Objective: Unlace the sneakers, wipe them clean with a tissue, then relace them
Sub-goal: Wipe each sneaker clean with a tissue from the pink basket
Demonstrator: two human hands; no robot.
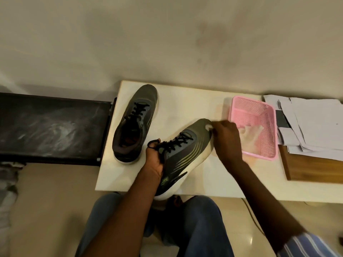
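At centre frame, the left hand (pixel 155 160) grips the near sneaker (pixel 182 154) by its collar, fingers curled round the rim, tilting it off the worktop (pixel 185 101) so the toe faces the right hand (pixel 227 140). That hand's fingers pinch a tissue (pixel 208 126) against the toe, apparently wiping it. Both shoes appear laced, so the wiping seems to come out of order. The second sneaker (pixel 135 123) waits upright at left; a pink basket (pixel 254 128) at right holds more tissue within reach.
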